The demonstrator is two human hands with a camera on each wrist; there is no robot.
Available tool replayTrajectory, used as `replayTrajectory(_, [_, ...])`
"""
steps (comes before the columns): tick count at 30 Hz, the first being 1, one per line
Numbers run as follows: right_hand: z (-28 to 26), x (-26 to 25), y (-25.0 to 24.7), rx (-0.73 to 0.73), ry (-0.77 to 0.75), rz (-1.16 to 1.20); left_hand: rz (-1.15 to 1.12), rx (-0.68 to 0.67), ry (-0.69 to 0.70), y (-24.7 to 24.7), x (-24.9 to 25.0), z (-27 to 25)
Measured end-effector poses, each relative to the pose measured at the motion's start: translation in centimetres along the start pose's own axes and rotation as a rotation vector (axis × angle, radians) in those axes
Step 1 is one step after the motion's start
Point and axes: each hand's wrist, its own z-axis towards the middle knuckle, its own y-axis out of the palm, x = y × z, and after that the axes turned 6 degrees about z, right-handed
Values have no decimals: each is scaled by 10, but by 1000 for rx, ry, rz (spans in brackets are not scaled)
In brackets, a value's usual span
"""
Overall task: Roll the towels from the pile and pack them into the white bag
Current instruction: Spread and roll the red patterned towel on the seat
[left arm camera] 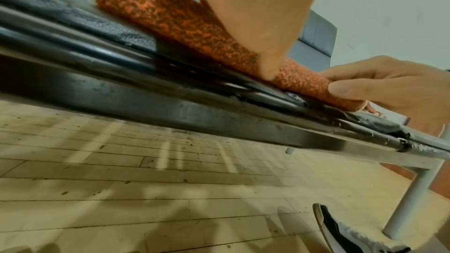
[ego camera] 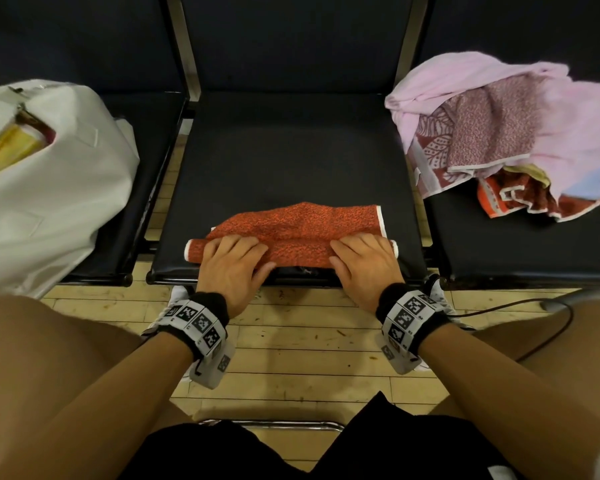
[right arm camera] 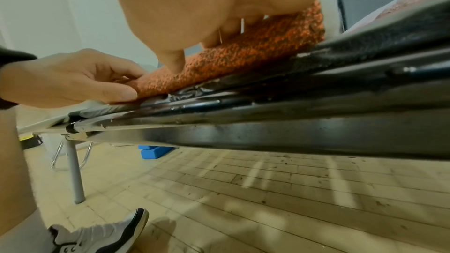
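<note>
An orange speckled terry towel with a white edge (ego camera: 302, 226) lies across the near part of the middle black padded seat (ego camera: 291, 154), its near edge already wound into a tight roll that runs left to right just behind the seat's front rim. The left hand (ego camera: 234, 263) sits on the left part of that roll, fingers curled over the top and thumb tucked against the near side, so it grips the rolled cloth; the right hand (ego camera: 362, 261) grips the right part the same way. Beyond both hands the unrolled remainder of the towel spreads flat toward the far side. The wrist views show each thumb pressed under the roll near the seat edge. On the left seat a white fabric bag (ego camera: 49, 188) stands slumped, well apart from the hands. On the right seat rests a loose pile of pink and patterned red towels (ego camera: 506, 133).
</note>
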Motion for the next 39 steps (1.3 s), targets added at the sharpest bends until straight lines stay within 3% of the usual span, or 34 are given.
replayTrajectory(3, [-2,0,2,-99,28,-16,29,-99,13,1,-2,-1])
replayTrajectory(9, [4,-4,-3,-85,41,-103,51,-34,7,-8,2,1])
replayTrajectory(15, [6,-7,-9,-134,69,5,-2,-126,9,-7,6,-3])
replayTrajectory(22, [7,-5,-4,79,-69,-10,60,108,23,-5,4,0])
replayTrajectory(25, [4,-5,1,95,-106,-28,66,108,50,-5,2,1])
replayTrajectory(31, [-2,-3,4,-56,-58,6,151,-109,56,0,12,-15])
replayTrajectory(36, [6,-7,-4,-119,8,-91,166,-78,20,-9,9,-10])
replayTrajectory(39, [13,-12,-13,-245,46,-111,146,-49,3,-14,9,-7])
